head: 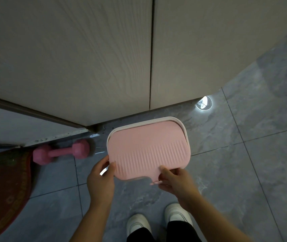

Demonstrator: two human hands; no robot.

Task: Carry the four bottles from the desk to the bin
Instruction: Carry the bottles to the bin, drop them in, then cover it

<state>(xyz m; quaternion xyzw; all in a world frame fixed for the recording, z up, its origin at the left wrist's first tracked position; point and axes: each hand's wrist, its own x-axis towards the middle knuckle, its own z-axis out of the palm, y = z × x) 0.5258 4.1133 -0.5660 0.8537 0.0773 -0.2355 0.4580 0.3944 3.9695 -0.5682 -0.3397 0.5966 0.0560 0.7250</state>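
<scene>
Both hands on the pink lid [148,151] of the bin [179,122], which stands on the grey tiled floor [244,172] against the cabinet doors [86,58]. My left hand [100,180] grips the lid's near-left edge; my right hand [175,180] pinches its near edge. No bottles in view. Pink dumbbell [60,151] lies left of the bin.

Both hands, left [100,179] and right [175,180], grip the bin's [182,126] pink lid [148,151] above grey floor tiles [244,172].
</scene>
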